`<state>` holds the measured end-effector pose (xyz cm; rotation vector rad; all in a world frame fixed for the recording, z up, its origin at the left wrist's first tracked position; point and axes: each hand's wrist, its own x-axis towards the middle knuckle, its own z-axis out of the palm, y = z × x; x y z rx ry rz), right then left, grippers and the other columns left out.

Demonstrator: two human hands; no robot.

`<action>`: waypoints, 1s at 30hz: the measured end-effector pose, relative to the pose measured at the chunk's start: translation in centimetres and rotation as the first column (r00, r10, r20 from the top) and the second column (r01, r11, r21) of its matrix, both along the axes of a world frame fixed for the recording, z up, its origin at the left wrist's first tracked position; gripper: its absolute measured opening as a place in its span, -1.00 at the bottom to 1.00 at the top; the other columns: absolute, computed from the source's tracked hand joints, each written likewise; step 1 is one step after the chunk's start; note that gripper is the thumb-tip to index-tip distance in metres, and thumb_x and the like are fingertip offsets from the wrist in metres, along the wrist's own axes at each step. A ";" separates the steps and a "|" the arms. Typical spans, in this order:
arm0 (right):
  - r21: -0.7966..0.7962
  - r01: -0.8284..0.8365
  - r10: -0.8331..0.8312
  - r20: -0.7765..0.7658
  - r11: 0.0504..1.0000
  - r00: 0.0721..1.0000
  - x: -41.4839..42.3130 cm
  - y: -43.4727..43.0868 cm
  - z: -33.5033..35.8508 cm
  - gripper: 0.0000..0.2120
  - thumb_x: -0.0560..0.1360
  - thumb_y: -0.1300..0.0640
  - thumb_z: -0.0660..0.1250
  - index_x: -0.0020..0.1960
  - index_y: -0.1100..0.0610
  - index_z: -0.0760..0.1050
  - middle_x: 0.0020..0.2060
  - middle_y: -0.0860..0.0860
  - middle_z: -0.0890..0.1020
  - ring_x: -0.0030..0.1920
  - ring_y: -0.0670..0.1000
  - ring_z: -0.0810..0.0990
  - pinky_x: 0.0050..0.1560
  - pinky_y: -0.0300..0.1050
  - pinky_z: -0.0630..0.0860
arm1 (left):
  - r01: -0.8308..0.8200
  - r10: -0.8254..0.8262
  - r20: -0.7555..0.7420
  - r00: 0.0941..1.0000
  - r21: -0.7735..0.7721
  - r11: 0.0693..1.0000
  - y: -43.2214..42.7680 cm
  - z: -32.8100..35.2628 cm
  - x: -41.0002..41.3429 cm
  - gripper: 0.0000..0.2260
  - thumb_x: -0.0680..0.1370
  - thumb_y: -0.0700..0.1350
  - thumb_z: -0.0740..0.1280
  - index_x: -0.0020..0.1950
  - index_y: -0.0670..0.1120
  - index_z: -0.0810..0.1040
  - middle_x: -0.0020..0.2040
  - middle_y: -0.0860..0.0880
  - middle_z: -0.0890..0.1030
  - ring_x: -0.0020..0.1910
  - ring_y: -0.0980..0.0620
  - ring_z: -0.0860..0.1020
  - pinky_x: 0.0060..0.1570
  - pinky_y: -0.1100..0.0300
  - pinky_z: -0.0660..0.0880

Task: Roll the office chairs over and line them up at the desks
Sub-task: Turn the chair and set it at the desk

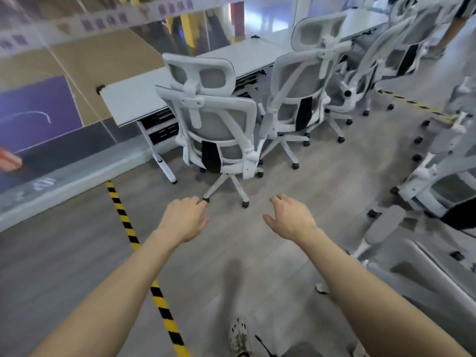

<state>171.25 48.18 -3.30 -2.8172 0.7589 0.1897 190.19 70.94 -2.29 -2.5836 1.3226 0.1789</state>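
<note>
Both arms reach forward, bare. Left hand (184,220) and right hand (291,219) hang in the lower centre of the frame, palms down, fingers loosely spread, holding nothing and touching nothing.

Nearest chair (213,130) stands centre frame, its back toward the person, seat tucked against the white desk (128,101) at centre left. A second chair (300,96) sits just beside it to the right, at the same run of desks. A third chair (381,55) is in the upper right, blurred. More chairs (443,161) crowd the right edge, well apart from the desks. A yellow-and-black tape strip (144,264) runs along the floor at lower left.

Handling, as judged: five castors on a smooth floor, so a chair should roll easily with a light push, but it will likely swivel and drift off line. The plastic frame looks stiff; the mesh back looks yielding. Best hold seems the top rail of the backrest, both hands apart, not the headrest, whose joint may tilt. Arm pads may catch neighbouring chairs.
</note>
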 end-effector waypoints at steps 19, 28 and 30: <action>-0.063 -0.313 0.319 0.223 0.948 0.921 33.2 -15.1 2.0 -0.56 0.65 -0.12 0.40 0.35 0.19 0.53 0.29 0.12 0.60 0.36 0.19 0.54 0.32 0.09 0.54 | -0.300 0.304 0.049 0.951 -0.077 0.951 -10.2 1.1 20.8 -0.54 0.73 0.22 0.25 0.55 0.02 0.52 0.46 -0.03 0.59 0.42 -0.11 0.57 0.35 -0.07 0.55; -0.309 -0.354 0.418 0.170 0.883 0.892 49.6 -17.6 -0.9 -0.11 0.52 -0.31 0.48 0.54 0.31 0.32 0.43 0.24 0.46 0.47 0.29 0.43 0.62 0.25 0.29 | -0.377 0.377 -0.025 0.926 -0.102 0.921 -12.6 -0.2 27.6 -0.57 0.75 0.17 0.24 0.55 0.01 0.52 0.45 -0.03 0.58 0.45 -0.11 0.53 0.42 -0.05 0.46; -0.334 -0.316 0.385 0.163 0.888 0.908 51.8 -17.6 -2.0 -0.02 0.50 -0.39 0.43 0.59 0.32 0.27 0.43 0.26 0.45 0.45 0.30 0.43 0.62 0.24 0.29 | -0.362 0.361 -0.027 0.932 -0.105 0.926 -13.1 -0.4 30.2 -0.56 0.75 0.15 0.24 0.59 0.02 0.49 0.47 -0.03 0.57 0.46 -0.12 0.53 0.43 -0.06 0.44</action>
